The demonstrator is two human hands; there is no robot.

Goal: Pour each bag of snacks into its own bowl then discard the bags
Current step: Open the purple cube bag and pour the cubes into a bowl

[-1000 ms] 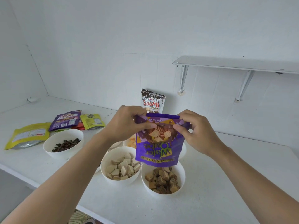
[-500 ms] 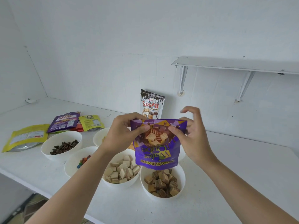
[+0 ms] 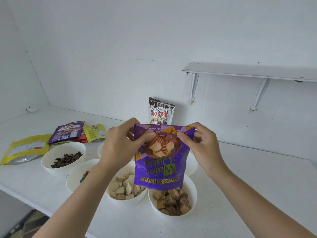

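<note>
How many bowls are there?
6: seed bowl left, candy bowl beside it, pale-wafer bowl and brown-wafer bowl nearest, back-left bowl behind left hand, back-right bowl behind purple bag. More may hide.

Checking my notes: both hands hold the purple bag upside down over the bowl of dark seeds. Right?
No. The head view shows the left hand and right hand holding the purple bag upside down over the bowl of brown wafer cubes; the bowl of dark seeds sits farther left.

Bright, soft, even daylight fills the white room. Shadows under the bowls on the surface are faint. Wide-angle bending curves the edges. The forearms at the bottom look slightly blurred.
</note>
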